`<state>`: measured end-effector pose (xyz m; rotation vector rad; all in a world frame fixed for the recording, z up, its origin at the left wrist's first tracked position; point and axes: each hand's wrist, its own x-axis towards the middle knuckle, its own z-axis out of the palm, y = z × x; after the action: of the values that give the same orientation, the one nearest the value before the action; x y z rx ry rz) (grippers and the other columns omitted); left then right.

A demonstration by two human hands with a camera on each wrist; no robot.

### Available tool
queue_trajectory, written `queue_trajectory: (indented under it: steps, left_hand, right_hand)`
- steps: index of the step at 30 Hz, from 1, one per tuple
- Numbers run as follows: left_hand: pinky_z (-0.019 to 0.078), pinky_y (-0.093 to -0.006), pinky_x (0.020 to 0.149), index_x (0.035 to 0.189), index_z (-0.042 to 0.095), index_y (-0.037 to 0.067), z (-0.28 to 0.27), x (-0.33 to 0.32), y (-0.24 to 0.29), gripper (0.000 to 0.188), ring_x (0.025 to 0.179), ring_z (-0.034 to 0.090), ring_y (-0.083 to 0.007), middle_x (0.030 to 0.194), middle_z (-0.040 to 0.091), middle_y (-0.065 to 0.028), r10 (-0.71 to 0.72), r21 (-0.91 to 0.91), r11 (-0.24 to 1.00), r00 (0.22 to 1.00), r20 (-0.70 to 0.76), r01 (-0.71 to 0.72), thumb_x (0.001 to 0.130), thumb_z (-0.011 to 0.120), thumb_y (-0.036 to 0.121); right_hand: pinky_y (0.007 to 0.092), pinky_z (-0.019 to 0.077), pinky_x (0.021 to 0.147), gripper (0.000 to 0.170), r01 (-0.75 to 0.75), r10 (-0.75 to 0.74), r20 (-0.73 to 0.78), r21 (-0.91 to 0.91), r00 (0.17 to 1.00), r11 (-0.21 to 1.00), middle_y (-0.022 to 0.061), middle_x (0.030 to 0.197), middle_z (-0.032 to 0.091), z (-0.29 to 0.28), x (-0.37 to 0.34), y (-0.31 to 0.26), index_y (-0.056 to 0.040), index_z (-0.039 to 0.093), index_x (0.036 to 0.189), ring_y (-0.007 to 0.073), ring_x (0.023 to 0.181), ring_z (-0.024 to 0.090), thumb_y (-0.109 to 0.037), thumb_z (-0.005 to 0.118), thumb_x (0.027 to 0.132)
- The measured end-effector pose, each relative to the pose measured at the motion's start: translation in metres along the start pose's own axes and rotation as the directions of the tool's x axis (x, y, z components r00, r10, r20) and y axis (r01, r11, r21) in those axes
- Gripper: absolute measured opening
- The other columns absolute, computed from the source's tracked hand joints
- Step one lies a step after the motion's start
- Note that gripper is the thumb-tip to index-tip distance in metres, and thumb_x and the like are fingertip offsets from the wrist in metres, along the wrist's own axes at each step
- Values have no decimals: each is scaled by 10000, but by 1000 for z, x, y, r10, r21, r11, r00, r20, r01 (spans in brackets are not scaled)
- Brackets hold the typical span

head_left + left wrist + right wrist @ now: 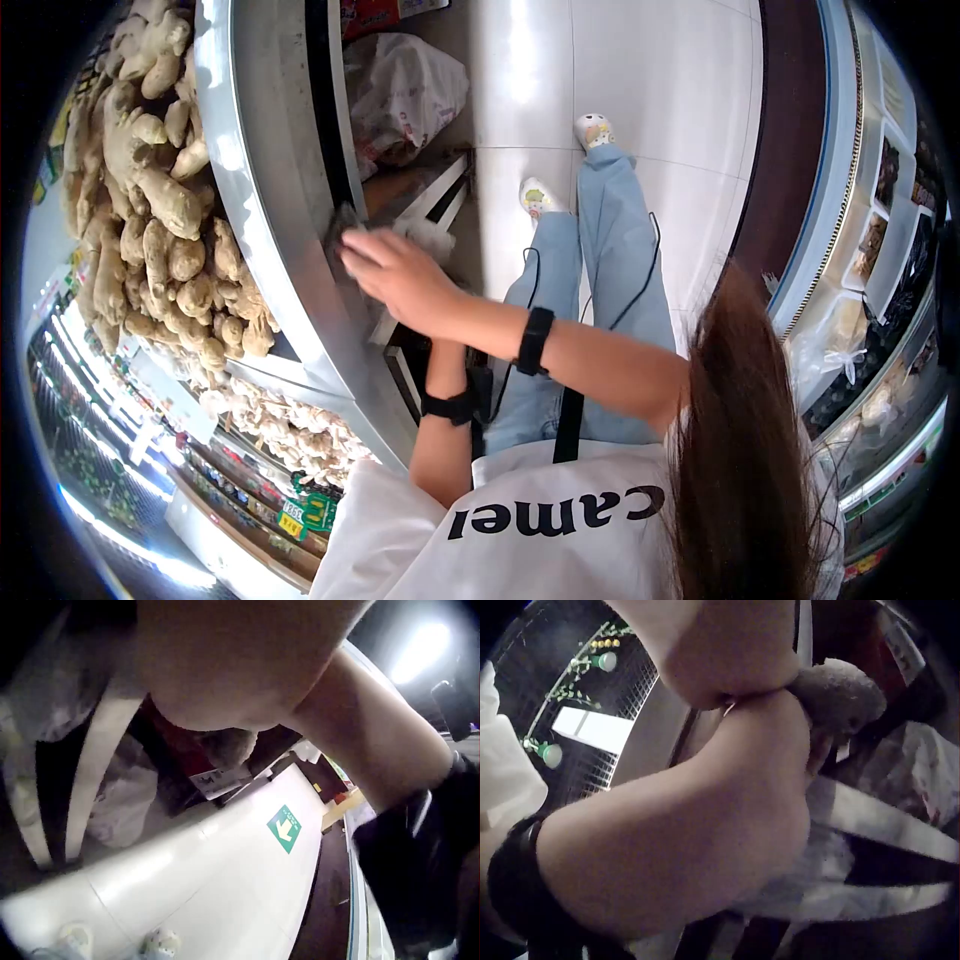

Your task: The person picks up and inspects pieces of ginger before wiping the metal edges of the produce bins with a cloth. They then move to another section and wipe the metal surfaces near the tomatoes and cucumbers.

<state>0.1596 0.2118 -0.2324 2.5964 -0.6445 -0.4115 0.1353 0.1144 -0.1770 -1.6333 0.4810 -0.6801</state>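
Note:
In the head view my right hand [405,280] crosses over my left wrist, its fingers around a bunched grey cloth [435,238], blurred. A darker end of it pokes out past the fingertips, beside the metal shelf edge. The left hand is mostly covered in that view by the right one. From the right wrist, the left hand [776,750] shows with fingers curled close under the rounded, fuzzy grey cloth [844,694]. The left wrist camera catches the same cloth [229,746] below the large, close hand [225,667].
A metal ledge [270,170] runs along a display of ginger [150,200] and garlic [290,420]. Below it a white plastic bag [405,95] lies near light-coloured bars [430,205]. White tiled floor [660,70] lies beyond, and a refrigerated shelf [880,220] stands at the right.

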Motion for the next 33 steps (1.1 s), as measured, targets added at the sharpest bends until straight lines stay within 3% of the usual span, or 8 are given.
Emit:
queue_trajectory:
  steps: [6,14,18,23,27,29,31,33]
  left_hand:
    - [262,-337,1045,1394,191,7,19,23,6,540,1275,318,-255,1408,282,-151,47,-19,999,999,18,-46,942,431,179]
    - [259,-335,1047,1395,192,4,-20,-58,-33,539,1285,309,-256,1418,273,-154,-144,107,985,985,92,134,941,428,174]
    - [257,-334,1049,1396,192,3,-20,-36,-23,539,1289,305,-257,1424,268,-156,-119,89,990,988,97,111,940,427,171]
    - [255,-332,1050,1396,193,2,-6,34,4,539,1295,300,-257,1431,263,-158,-8,36,999,997,82,6,940,426,168]
    - [253,-332,1051,1397,193,1,4,77,17,539,1299,297,-258,1435,259,-159,31,4,999,995,94,-32,939,425,166]
    - [266,-298,1040,1386,235,4,24,111,14,494,1283,325,-236,1419,298,-144,265,42,964,964,-30,-264,941,394,149]
    - [264,-303,1041,1392,226,9,35,128,4,514,1271,340,-245,1413,307,-148,252,211,944,967,34,-253,930,409,138]
    - [313,-317,1007,1365,276,7,26,124,51,474,1232,388,-253,1371,360,-157,154,-157,974,984,-90,-166,929,413,135]
  right_hand:
    - [413,436,856,376,30,-39,-157,-54,987,998,159,1222,434,-13,36,3,36,502,1103,340,1019,478,14,540,729]
    - [398,399,981,552,-88,84,261,3,962,996,187,1399,237,8,-34,-17,-20,389,1278,351,1257,339,55,486,740]
    - [398,389,992,522,-83,77,200,19,977,996,194,1397,247,2,-14,-16,-14,402,1266,352,1259,335,54,476,754]
    - [402,384,976,350,-62,54,-133,-54,990,997,174,1363,356,-15,56,-2,26,498,1152,368,1209,396,15,506,802]
    - [392,393,966,310,-26,16,-174,-53,985,998,164,1335,412,-47,102,8,21,508,1137,369,1196,411,-12,510,829]
    - [391,392,967,311,33,-43,-214,-50,976,998,164,1327,424,-54,121,20,21,508,1134,373,1195,406,-17,515,825]
    - [386,389,969,309,31,-38,-239,-35,970,999,160,1317,436,-55,131,28,22,505,1130,377,1174,413,-23,516,824]
    - [390,387,968,329,17,-12,-226,21,974,1000,170,1320,428,-56,135,29,26,486,1142,372,1154,418,-10,505,816]
